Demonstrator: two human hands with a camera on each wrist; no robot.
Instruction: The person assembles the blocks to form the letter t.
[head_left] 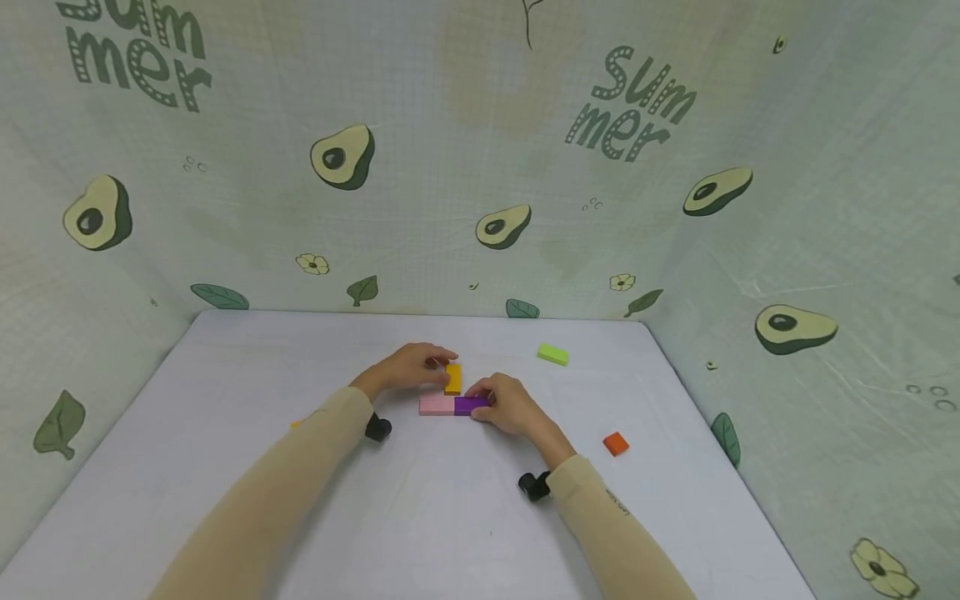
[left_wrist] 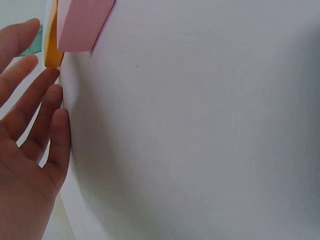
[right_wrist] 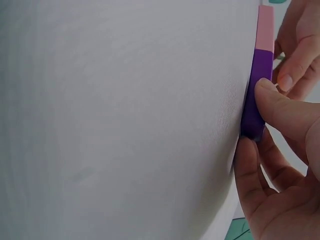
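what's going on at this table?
A person's right hand pinches the purple block, which lies end to end with the pink block. Their left hand is at the yellow block, just beyond that pair; whether it grips it is hard to tell. The green block and red-orange block lie apart, untouched.

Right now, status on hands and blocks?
Right hand pinches purple block, end to end with pink block. Left hand at yellow block, grip unclear. Nothing visibly in the way.
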